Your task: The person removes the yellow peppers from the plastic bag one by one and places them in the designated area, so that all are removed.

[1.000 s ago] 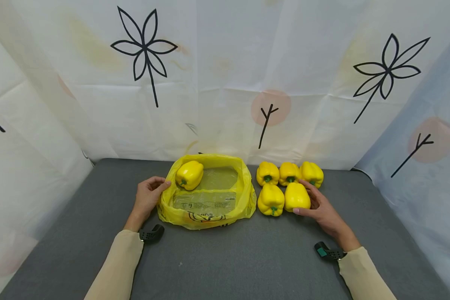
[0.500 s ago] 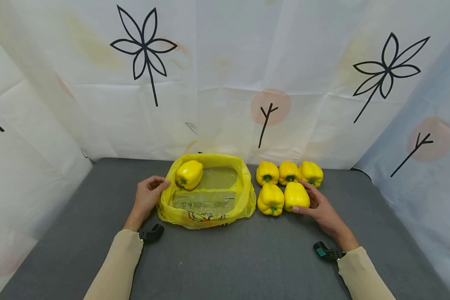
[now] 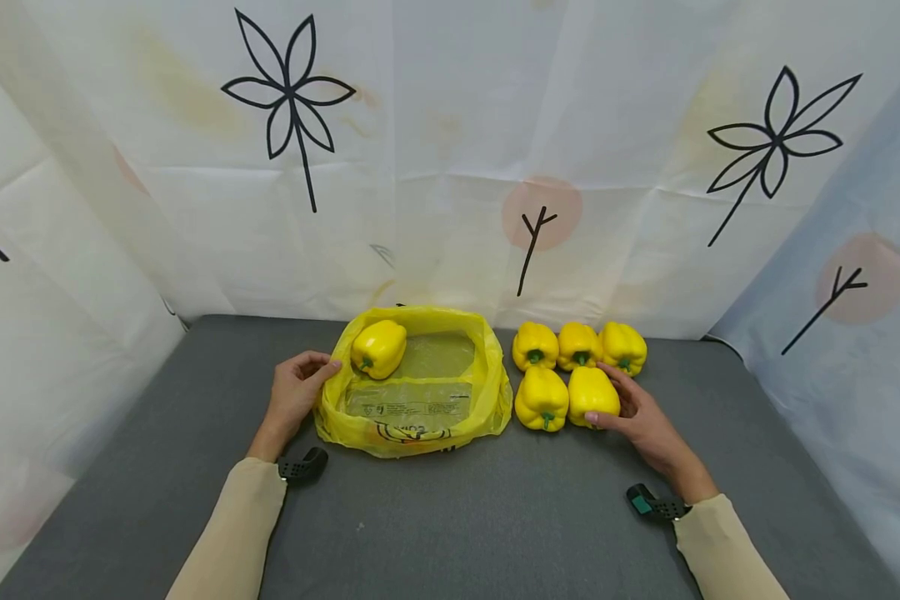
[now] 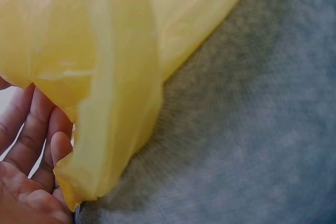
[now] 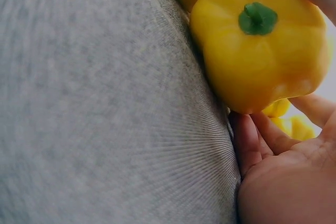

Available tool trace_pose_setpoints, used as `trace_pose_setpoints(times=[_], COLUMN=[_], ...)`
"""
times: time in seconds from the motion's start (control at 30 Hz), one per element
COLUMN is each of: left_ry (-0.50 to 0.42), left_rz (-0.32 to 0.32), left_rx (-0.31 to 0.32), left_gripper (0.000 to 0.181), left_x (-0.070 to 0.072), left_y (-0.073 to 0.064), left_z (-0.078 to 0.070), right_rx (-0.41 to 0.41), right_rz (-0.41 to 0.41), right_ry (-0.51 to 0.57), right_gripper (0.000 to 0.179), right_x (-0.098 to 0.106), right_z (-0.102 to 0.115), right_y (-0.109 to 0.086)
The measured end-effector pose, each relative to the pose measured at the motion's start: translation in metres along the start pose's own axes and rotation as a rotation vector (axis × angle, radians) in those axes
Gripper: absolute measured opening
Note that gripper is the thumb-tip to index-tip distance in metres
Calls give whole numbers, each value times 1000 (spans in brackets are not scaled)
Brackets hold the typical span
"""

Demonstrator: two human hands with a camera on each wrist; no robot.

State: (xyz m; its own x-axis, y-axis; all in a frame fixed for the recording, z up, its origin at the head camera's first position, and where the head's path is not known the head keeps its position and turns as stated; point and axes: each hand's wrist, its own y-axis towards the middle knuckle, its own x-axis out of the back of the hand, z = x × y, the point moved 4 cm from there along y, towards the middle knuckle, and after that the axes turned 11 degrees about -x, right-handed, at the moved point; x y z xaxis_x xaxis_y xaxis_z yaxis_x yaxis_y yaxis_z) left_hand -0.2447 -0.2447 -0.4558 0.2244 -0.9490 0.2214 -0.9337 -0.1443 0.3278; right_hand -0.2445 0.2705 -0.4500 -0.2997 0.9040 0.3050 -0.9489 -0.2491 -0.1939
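A yellow plastic bag [image 3: 345,429] sits with its mouth wide and its rim rolled. Inside, at the left, lies one yellow bell pepper [image 3: 378,350]. My left hand [image 3: 292,396] pinches the bag's left rim; in the left wrist view, the bag [image 4: 115,103] hangs over part of the fingers. My right hand [image 3: 641,425] holds another yellow bell pepper [image 3: 592,396] from its right side, thumb in front and fingers behind. In the right wrist view that pepper [image 5: 262,51] shows its green stem and stays down at table level.
Beside the held pepper is another bell pepper [image 3: 542,400]. Behind them stand three more: the left one [image 3: 535,346], the middle one [image 3: 578,346] and the right one [image 3: 624,346]. The grey table [image 3: 450,525] ends at a patterned white cloth [image 3: 450,208].
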Motion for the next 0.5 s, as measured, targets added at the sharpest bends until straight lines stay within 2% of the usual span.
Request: trace_pose_setpoints(times=[0.5], left_ry=[-4], left_rz=[-4], left_rx=[-22], left_gripper=[33], left_x=[0], left_y=[-1], left_z=[-4], right_rx=[25], right_rz=[4], right_ry=[14], right_gripper=[85], right_x=[0], right_z=[-1], right_y=[0])
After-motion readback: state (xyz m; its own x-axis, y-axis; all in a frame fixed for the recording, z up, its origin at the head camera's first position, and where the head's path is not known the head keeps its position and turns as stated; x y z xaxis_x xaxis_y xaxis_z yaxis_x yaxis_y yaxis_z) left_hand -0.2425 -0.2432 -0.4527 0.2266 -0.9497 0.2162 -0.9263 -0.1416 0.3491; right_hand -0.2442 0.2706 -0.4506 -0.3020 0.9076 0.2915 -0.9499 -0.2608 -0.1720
